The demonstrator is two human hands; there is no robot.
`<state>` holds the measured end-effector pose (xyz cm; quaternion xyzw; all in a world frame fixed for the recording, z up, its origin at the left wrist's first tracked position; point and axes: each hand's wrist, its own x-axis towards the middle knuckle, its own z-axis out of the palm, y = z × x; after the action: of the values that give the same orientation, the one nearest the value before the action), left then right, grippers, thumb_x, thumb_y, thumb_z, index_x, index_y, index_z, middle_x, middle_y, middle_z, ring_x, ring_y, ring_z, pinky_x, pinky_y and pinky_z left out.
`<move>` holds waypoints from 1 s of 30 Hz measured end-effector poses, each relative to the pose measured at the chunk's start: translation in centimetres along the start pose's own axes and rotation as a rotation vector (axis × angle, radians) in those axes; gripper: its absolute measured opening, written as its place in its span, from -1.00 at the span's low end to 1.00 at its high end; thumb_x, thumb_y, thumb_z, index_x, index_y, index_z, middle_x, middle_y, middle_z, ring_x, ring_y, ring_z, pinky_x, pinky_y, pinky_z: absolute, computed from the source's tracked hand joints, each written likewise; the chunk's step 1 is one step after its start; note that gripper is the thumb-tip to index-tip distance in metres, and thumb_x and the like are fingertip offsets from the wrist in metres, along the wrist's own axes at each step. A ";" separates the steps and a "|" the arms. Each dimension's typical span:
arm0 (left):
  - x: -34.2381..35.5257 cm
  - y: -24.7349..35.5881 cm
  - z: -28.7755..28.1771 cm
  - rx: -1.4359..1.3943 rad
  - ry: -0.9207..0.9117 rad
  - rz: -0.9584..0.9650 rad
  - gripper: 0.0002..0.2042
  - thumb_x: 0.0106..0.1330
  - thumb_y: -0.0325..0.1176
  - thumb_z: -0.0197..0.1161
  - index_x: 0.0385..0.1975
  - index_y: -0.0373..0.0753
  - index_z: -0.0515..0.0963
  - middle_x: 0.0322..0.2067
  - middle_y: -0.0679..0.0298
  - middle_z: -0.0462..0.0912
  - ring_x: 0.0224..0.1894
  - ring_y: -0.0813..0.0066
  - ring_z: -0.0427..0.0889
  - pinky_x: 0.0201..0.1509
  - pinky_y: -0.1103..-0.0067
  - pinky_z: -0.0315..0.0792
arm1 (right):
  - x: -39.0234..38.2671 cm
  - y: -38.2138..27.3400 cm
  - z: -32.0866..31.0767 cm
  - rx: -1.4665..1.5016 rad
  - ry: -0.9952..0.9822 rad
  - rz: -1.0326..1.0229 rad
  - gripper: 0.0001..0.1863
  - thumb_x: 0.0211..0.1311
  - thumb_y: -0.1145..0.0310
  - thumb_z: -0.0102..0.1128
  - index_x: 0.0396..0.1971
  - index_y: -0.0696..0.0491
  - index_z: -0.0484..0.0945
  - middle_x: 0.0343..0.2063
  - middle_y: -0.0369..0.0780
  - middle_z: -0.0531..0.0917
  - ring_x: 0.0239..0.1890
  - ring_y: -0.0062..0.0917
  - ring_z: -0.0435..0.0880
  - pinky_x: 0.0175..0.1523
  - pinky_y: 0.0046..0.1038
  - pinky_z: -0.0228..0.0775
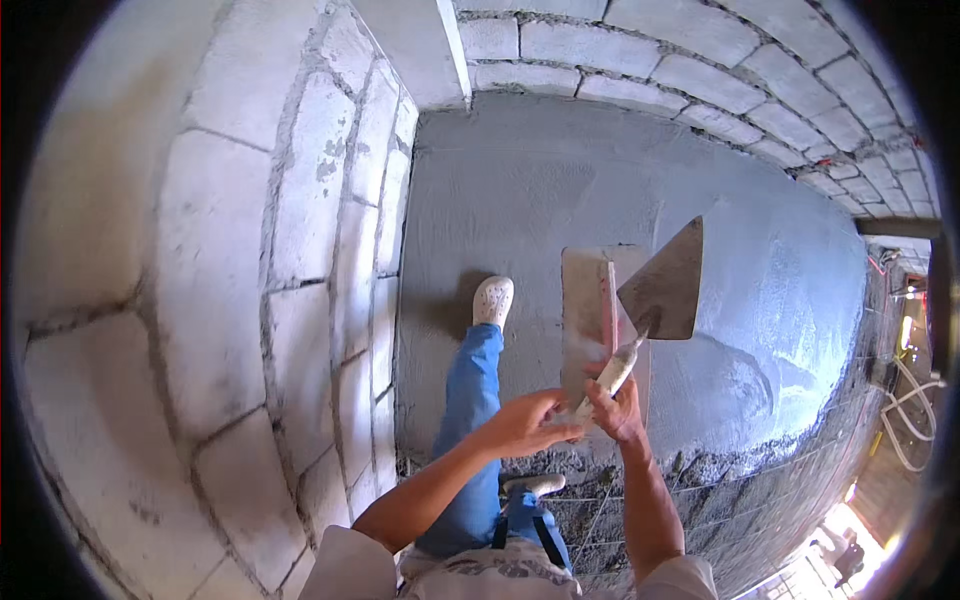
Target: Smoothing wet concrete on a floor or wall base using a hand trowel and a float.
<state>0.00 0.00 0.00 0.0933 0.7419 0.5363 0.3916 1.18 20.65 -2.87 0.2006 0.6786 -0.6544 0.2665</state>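
"Where is the pointed trowel point(664, 295)?"

"Above the grey cement floor point(500, 190), between far and near edges; right hand point(617, 408) wrapped around its handle, rectangular float point(581, 310) beyond."

"The left hand point(535, 422)?"

"Alongside, thumb and fingers parted; contact unclear. Block wall point(312, 180) borders the floor's left edge."

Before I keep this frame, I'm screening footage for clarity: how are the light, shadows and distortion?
Head view: fisheye curves the left wall inside a black rim. Head view: glare whitens the floor at right, and the far lower right is overexposed. Head view: soft shadow left of the forward shoe. Head view: trowel looks fairly sharp.
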 end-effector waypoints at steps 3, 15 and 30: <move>5.1 -2.0 -1.6 -0.188 -0.137 -0.056 -0.51 0.22 -0.23 0.27 0.10 -0.28 0.34 -0.25 0.09 0.59 -0.27 0.44 0.62 -0.23 0.51 0.49 | 6.0 0.3 1.8 -0.065 0.019 -0.068 -0.41 0.01 0.14 0.29 -0.08 0.31 0.42 -0.10 -0.05 0.46 -0.16 -0.39 0.53 -0.09 -0.37 0.45; 22.4 -19.0 -14.1 -0.482 0.125 -0.006 -0.67 0.28 -0.34 0.15 -0.01 -0.24 0.28 -0.48 0.42 0.39 -0.53 0.70 0.38 -0.52 0.68 0.31 | 35.0 2.6 8.4 -0.186 -0.243 -0.118 -0.31 0.01 0.00 0.25 0.02 0.21 0.36 -0.19 -0.10 0.53 -0.13 -0.36 0.55 -0.04 -0.35 0.42; 31.2 -31.9 -30.0 0.135 0.430 -0.259 -0.71 0.34 -0.23 0.13 -0.08 -0.30 0.48 -0.20 0.18 0.63 -0.19 0.49 0.60 -0.14 0.54 0.48 | 41.0 13.0 6.5 -0.133 -0.169 -0.084 -0.28 -0.08 0.27 0.27 0.07 0.22 0.14 -0.22 -0.12 0.47 -0.17 -0.43 0.49 -0.06 -0.36 0.39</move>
<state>-32.52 -17.22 -39.14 -0.0928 0.8478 0.4385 0.2834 -21.98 11.90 -38.68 0.0981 0.7035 -0.6330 0.3077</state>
